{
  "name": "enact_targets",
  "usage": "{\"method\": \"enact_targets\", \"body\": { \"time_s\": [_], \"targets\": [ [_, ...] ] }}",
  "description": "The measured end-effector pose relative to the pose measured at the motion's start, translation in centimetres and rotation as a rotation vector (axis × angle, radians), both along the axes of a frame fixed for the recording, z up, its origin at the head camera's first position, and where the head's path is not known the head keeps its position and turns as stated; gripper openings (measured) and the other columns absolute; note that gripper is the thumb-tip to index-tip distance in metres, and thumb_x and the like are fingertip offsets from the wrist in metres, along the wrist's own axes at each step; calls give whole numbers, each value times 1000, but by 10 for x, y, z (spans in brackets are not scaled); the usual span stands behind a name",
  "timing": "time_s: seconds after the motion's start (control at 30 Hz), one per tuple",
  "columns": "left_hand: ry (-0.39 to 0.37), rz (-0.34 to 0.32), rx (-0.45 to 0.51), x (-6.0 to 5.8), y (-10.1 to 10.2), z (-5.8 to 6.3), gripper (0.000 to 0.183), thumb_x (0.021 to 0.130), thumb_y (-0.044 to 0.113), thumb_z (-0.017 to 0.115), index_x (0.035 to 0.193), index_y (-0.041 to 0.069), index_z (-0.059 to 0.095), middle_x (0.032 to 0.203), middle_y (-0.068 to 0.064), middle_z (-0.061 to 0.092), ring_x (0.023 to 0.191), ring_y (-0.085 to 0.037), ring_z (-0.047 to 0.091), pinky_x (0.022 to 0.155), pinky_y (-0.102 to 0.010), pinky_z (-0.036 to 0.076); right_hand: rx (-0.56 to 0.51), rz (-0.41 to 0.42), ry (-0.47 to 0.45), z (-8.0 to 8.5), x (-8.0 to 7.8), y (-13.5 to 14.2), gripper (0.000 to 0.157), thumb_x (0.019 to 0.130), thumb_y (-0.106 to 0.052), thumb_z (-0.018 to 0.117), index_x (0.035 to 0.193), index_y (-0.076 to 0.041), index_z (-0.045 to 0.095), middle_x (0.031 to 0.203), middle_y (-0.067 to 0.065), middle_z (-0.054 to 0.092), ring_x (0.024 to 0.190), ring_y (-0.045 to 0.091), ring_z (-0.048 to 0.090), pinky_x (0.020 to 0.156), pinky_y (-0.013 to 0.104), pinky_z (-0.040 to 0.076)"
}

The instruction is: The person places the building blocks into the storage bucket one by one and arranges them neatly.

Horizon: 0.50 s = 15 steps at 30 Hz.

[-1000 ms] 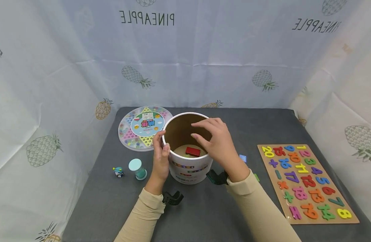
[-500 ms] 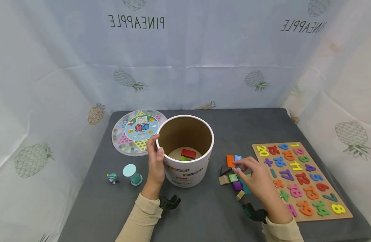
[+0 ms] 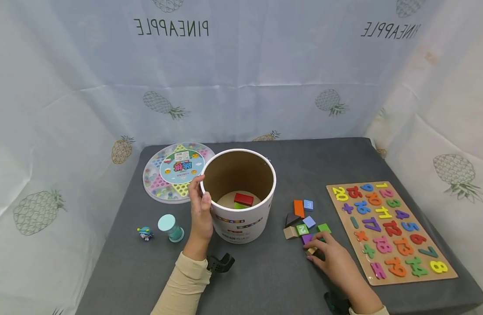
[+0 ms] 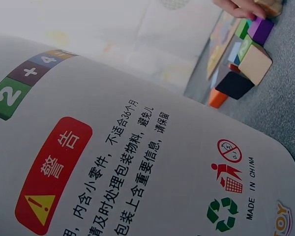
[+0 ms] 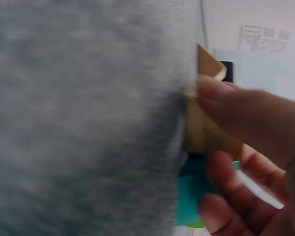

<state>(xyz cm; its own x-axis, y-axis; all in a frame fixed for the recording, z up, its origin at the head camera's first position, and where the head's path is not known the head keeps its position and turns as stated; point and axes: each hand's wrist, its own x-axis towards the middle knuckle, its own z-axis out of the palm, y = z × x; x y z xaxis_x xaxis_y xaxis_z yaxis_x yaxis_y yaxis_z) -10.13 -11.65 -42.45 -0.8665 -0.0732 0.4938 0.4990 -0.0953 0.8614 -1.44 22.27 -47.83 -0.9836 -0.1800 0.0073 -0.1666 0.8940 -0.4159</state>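
Near the left edge of the dark grey worktop, a small toy figure is lying beside a pale teal timer-like piece, while a round game set is resting flat at the far left corner. Next along, the left hand is holding a white bucket by its left side, fingers and thumb curving against the wall at the rim; the bucket is standing upright about midway between the left and right edges, with a red block and a green block lying on its floor. Right of it, loose coloured blocks are clustering, among them a black wedge, an orange block and a purple block. At the cluster's side toward the worktop's near edge, the right hand is pinching a wooden block, its grip closing to just the block's thickness, thumb on one face and fingers opposite. From this grip the bucket's mouth is lying leftward and toward the far edge; the right hand is much nearer the block than the left. The block is showing plain, pale tan and straight-edged; fingers are covering part of it, but its long axis seems to be running up and down the right wrist view. Along the right edge, a number board is lying flat.
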Motion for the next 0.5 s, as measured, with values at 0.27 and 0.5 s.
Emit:
{"method": "enact_targets", "body": {
  "time_s": [0.27, 0.5],
  "targets": [
    [-1, -4, -6, 0, 0, 1, 53, 91, 25, 39, 139, 12, 23, 145, -12, 29, 132, -39, 25, 97, -68, 23, -79, -25, 90, 5, -4, -5, 27, 71, -20, 83, 93, -29, 71, 87, -15, 50, 68, 4, 48, 59, 22, 44],
    [1, 1, 9, -1, -1, -1, 54, 92, 32, 41, 139, 13, 24, 145, -12, 29, 132, -39, 25, 98, -67, 23, -249, 52, 308, 46, -18, -36, 34, 72, -11, 82, 102, -23, 70, 89, -13, 52, 69, 6, 48, 56, 21, 45]
  ]
}}
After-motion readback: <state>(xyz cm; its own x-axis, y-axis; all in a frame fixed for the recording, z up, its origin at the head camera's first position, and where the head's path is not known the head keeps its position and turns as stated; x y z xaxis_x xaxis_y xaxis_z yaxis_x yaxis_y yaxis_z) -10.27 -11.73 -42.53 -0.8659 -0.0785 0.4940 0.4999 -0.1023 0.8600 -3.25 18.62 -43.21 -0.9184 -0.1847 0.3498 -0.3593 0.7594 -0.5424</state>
